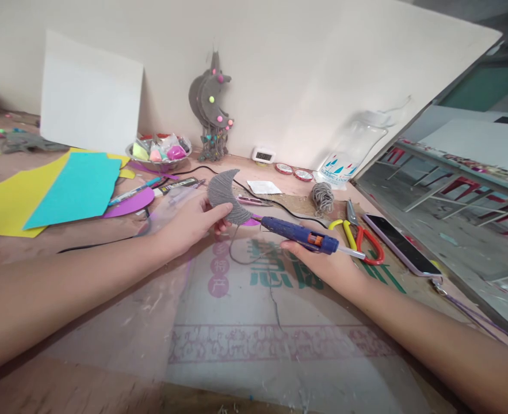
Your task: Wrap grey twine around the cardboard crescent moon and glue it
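Observation:
My left hand [206, 215] pinches a crescent moon [224, 192] wound with grey yarn, its thumb across the front. A bit of purple shows at the moon's lower tip. In my right hand [318, 261] is a blue glue gun [292, 233], a clear glue stick poking from its back end. The nozzle points left and is close to the moon's lower tip; whether they touch I cannot tell. A loose strand of grey yarn [236, 257] hangs from the moon onto the printed plastic sheet [236, 345].
Right of the glue gun lie scissors [370, 244], a phone [403, 244] and a grey yarn ball [323, 198]. Coloured foam sheets [72, 190] and a bowl [159, 164] are on the left. Finished-looking moons [210, 100] hang against the wall behind, near a small clock [263, 155].

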A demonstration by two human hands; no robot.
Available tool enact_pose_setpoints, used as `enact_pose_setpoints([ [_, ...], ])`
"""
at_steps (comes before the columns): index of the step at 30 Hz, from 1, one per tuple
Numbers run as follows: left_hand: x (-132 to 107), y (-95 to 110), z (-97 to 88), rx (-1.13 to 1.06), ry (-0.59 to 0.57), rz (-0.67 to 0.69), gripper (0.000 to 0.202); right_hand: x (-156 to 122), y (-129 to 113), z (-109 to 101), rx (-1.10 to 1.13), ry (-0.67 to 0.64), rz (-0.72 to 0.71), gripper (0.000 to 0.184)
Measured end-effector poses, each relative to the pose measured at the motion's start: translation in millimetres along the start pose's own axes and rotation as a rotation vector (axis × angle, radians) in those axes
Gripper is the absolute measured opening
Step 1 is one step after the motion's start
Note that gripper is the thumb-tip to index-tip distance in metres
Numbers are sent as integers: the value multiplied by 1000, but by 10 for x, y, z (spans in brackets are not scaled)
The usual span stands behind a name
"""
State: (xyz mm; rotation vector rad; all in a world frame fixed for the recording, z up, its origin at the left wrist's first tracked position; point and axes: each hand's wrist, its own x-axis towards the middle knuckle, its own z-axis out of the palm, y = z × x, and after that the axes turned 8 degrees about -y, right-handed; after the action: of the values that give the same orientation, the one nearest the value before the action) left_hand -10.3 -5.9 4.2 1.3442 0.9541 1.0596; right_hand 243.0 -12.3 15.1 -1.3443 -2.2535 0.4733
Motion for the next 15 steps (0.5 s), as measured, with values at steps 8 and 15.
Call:
enact_pose_setpoints([
  [8, 3, -13, -13, 7, 0, 16, 20, 16, 39, 14, 20, 27, 16, 33],
  [15, 4, -25, -14, 19, 13, 4, 20, 20, 26, 13, 106, 34, 16, 30],
])
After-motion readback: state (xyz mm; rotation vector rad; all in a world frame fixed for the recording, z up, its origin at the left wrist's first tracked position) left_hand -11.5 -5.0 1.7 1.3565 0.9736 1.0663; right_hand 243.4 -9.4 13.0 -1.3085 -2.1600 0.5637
